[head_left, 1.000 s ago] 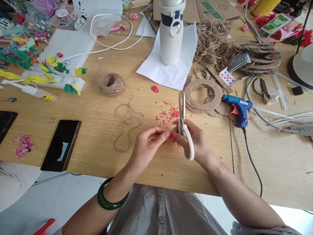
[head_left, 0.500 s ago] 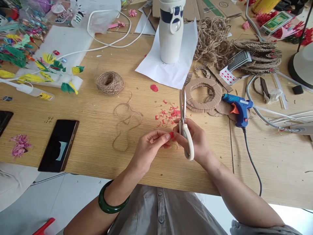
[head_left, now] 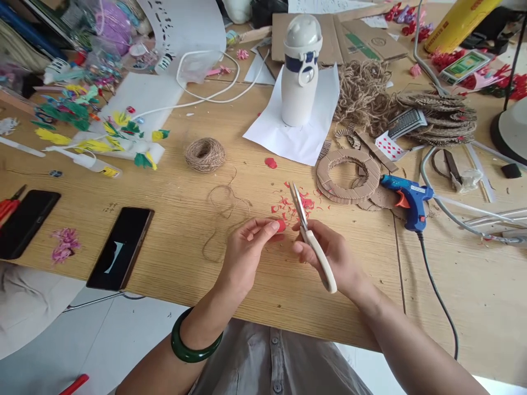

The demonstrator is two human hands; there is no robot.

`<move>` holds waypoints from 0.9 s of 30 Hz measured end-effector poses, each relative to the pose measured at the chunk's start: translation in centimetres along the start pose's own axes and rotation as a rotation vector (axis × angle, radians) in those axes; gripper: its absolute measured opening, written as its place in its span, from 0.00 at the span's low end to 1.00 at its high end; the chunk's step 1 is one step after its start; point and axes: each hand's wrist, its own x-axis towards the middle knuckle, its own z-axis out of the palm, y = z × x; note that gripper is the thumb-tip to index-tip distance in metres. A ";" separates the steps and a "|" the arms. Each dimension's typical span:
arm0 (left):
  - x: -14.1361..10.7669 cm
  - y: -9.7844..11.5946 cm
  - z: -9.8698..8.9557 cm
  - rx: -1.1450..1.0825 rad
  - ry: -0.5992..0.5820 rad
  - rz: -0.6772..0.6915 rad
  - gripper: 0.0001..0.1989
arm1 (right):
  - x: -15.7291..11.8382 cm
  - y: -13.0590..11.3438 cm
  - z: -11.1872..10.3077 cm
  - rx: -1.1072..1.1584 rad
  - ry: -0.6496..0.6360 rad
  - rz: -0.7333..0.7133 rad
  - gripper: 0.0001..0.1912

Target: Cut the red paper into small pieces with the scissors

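Note:
Between the thumb and fingers of my left hand (head_left: pixel 249 247) is a small red paper piece (head_left: pixel 281 225). My right hand (head_left: pixel 329 249) grips white-handled scissors (head_left: pixel 319 258), their blades pointing away from me and nearly together. The blades are to the right of the red piece, apart from it. Beneath and beyond the blades lie many red paper scraps (head_left: pixel 307 204) on the wooden table (head_left: pixel 255 296). A few red rounds (head_left: pixel 270 163) lie farther off. Left of my hands, a loose strand trails from a ball of twine (head_left: pixel 205 154).
A white bottle (head_left: pixel 300 82) stands on white paper (head_left: pixel 263 134). To the right are cardboard rings (head_left: pixel 325 189) and a blue glue gun (head_left: pixel 411 197) with its cord. A phone (head_left: pixel 120 249) lies at the left, near pink shreds (head_left: pixel 66 244). Yellow and green craft pieces (head_left: pixel 93 145) lie farther back.
My hands have moved apart; the right hand no longer touches the red paper piece. The scissors have tilted to the left. The whole view has shifted, showing more of the left and far side.

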 end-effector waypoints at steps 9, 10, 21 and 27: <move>0.4 0.3 0.8 -0.195 0.060 0.057 0.05 | -0.7 -0.1 0.8 -0.045 -0.113 0.034 0.23; 0.4 0.3 0.9 -0.207 0.059 0.057 0.05 | -0.7 -0.1 0.8 -0.043 -0.110 0.035 0.24; 0.1 -0.3 2.0 -0.246 0.094 0.063 0.05 | -0.6 -0.1 1.0 0.013 -0.086 0.031 0.23; 0.0 -0.6 2.3 -0.248 0.074 0.058 0.04 | -0.6 -0.1 0.9 0.013 -0.079 0.031 0.24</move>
